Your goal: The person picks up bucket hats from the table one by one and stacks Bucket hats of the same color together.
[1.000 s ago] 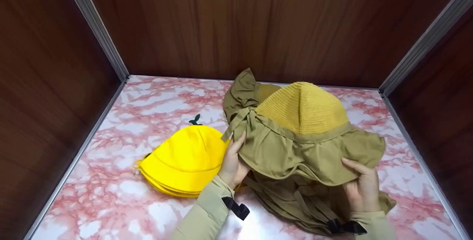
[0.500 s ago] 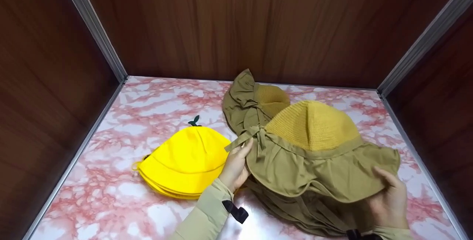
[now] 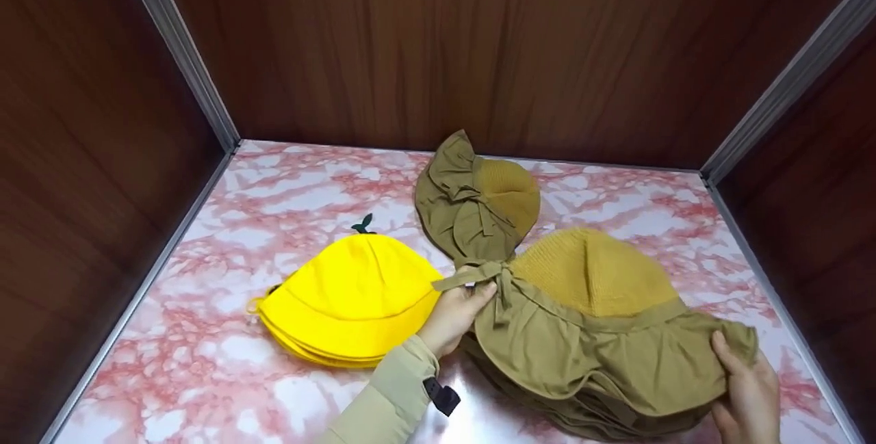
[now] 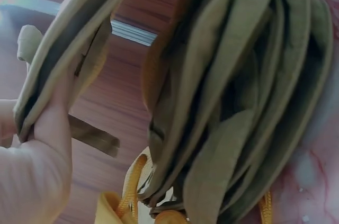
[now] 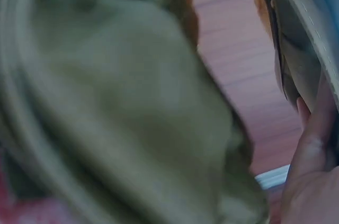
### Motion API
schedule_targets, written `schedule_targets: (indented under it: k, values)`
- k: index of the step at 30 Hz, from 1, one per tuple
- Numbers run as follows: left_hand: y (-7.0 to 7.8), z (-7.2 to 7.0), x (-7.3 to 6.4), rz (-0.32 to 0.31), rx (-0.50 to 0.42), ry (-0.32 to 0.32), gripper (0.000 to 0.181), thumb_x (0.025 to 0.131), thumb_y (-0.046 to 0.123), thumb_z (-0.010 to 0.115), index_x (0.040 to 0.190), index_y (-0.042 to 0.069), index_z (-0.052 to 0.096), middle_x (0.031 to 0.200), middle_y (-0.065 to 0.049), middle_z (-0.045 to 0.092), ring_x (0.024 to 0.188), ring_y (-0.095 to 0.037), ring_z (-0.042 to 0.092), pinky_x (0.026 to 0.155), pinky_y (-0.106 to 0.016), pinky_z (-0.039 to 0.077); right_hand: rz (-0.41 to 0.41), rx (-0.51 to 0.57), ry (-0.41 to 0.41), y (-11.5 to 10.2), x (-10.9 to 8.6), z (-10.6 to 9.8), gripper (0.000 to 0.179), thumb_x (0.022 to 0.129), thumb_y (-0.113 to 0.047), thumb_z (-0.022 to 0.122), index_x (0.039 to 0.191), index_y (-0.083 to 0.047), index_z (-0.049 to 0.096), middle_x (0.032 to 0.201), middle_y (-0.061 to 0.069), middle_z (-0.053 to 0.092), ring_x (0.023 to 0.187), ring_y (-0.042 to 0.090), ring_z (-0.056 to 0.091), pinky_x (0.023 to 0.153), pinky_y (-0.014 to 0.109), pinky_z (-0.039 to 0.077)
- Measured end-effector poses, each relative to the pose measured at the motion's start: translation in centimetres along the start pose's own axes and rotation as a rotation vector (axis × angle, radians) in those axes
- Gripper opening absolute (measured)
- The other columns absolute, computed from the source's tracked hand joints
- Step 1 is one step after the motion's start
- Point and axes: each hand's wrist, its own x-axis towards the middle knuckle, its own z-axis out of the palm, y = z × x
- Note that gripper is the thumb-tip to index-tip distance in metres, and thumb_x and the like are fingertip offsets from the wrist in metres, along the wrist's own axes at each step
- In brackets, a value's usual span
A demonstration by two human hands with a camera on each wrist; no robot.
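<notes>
Both hands hold a sun hat (image 3: 595, 280) with a woven mustard crown and a ruffled khaki brim with a bow. My left hand (image 3: 455, 314) pinches the brim beside the bow, thumb on top. At the opposite end, my right hand (image 3: 749, 389) grips the brim, its thumb above and fingers underneath. Directly below lies a stack of khaki hats (image 3: 609, 411), mostly covered in the head view. In the left wrist view, a gap shows between the held brim (image 4: 74, 38) and the stacked brims (image 4: 238, 102). The right wrist view shows a similar gap.
Left of the hands sits a stack of bright yellow bucket hats (image 3: 356, 286) with a green sprout (image 3: 363, 224) on top. Another khaki ruffled hat (image 3: 510, 187) lies behind, near the back wall (image 3: 438, 47). Wood-grain panels enclose the pink marbled tabletop (image 3: 308, 184) on three sides.
Both hands have lowered the held hat toward the front right, over the khaki stack. The hat behind it has come fully into sight. The yellow hats have stayed put.
</notes>
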Motion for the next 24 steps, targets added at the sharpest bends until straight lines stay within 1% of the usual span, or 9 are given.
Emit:
schedule_targets:
  k: [2, 6, 10, 12, 13, 17, 19, 21, 24]
  values:
    - [-0.3, 0.1, -0.1, 0.005, 0.054, -0.015, 0.033, 0.1, 0.006, 0.053, 0.128, -0.009, 0.046, 0.137, -0.024, 0.054, 0.135, -0.03, 0.046, 0.118, -0.042, 0.035, -0.02, -0.041, 0.041, 0.4, 0.0, -0.7, 0.02, 0.096, 0.002, 0.057, 0.102, -0.009, 0.072, 0.094, 0.002, 0.074, 0.084, 0.011, 0.071, 0.073, 0.025, 0.06]
    - [-1.0, 0.4, -0.2, -0.029, 0.102, -0.015, 0.029, 0.1, 0.003, 0.05, 0.127, -0.008, 0.046, 0.139, -0.025, 0.053, 0.139, -0.034, 0.043, 0.119, -0.044, 0.033, -0.028, -0.078, 0.078, 1.1, 0.1, -2.0, 0.022, 0.095, 0.005, 0.058, 0.097, -0.009, 0.074, 0.09, 0.001, 0.074, 0.082, 0.011, 0.071, 0.071, 0.024, 0.06]
    - [-1.8, 0.8, 0.0, -0.085, 0.139, -0.001, 0.03, 0.1, 0.004, 0.051, 0.128, -0.006, 0.047, 0.14, -0.024, 0.053, 0.139, -0.034, 0.042, 0.119, -0.045, 0.032, 0.016, -0.071, 0.094, 1.5, 0.2, -3.3, 0.026, 0.094, 0.007, 0.056, 0.092, -0.01, 0.076, 0.088, 0.001, 0.074, 0.08, 0.011, 0.071, 0.07, 0.024, 0.06]
    - [-2.2, 1.0, 0.3, -0.107, 0.171, 0.012, 0.034, 0.1, 0.006, 0.052, 0.132, -0.005, 0.046, 0.141, -0.023, 0.052, 0.14, -0.034, 0.041, 0.119, -0.045, 0.032, 0.038, -0.086, 0.129, 1.6, 0.4, -3.8, 0.028, 0.094, 0.007, 0.057, 0.089, -0.012, 0.076, 0.085, -0.001, 0.074, 0.078, 0.01, 0.07, 0.069, 0.023, 0.06]
    - [-2.3, 1.0, 0.4, -0.115, 0.185, 0.02, 0.035, 0.1, 0.006, 0.053, 0.132, -0.005, 0.046, 0.141, -0.023, 0.052, 0.14, -0.034, 0.041, 0.119, -0.045, 0.032, 0.05, -0.098, 0.162, 1.7, 0.5, -3.9, 0.028, 0.093, 0.006, 0.058, 0.087, -0.013, 0.077, 0.084, -0.002, 0.074, 0.077, 0.009, 0.07, 0.068, 0.023, 0.059]
    - [-3.0, 1.1, 0.7, -0.14, 0.257, 0.06, 0.033, 0.099, 0.006, 0.053, 0.131, -0.002, 0.05, 0.138, -0.021, 0.055, 0.137, -0.033, 0.044, 0.118, -0.045, 0.034, 0.082, -0.192, 0.289, 2.0, 1.0, -4.0, 0.028, 0.091, 0.004, 0.063, 0.081, -0.019, 0.075, 0.08, -0.006, 0.072, 0.075, 0.005, 0.068, 0.066, 0.02, 0.059]
    - [-3.2, 1.2, 0.8, -0.144, 0.3, 0.082, 0.029, 0.098, 0.005, 0.054, 0.127, 0.0, 0.052, 0.133, -0.019, 0.059, 0.133, -0.031, 0.049, 0.116, -0.044, 0.037, 0.092, -0.241, 0.336, 2.3, 1.2, -3.9, 0.029, 0.091, 0.003, 0.065, 0.078, -0.022, 0.074, 0.077, -0.008, 0.072, 0.073, 0.004, 0.068, 0.065, 0.02, 0.058]
    - [-3.4, 1.2, 0.8, -0.139, 0.336, 0.104, 0.026, 0.097, 0.005, 0.055, 0.123, 0.0, 0.054, 0.127, -0.017, 0.062, 0.128, -0.029, 0.052, 0.113, -0.043, 0.04, 0.093, -0.318, 0.362, 2.7, 1.3, -3.9, 0.03, 0.09, -0.001, 0.067, 0.076, -0.027, 0.073, 0.075, -0.012, 0.071, 0.071, 0.002, 0.066, 0.064, 0.018, 0.057]
    - [-3.2, 1.4, 0.8, -0.109, 0.329, 0.134, 0.024, 0.095, 0.004, 0.059, 0.119, -0.001, 0.055, 0.122, -0.017, 0.064, 0.123, -0.027, 0.056, 0.109, -0.041, 0.044, 0.074, -0.425, 0.392, 3.1, 1.3, -3.7, 0.031, 0.089, -0.005, 0.071, 0.071, -0.03, 0.07, 0.071, -0.014, 0.068, 0.067, 0.0, 0.065, 0.061, 0.017, 0.057]
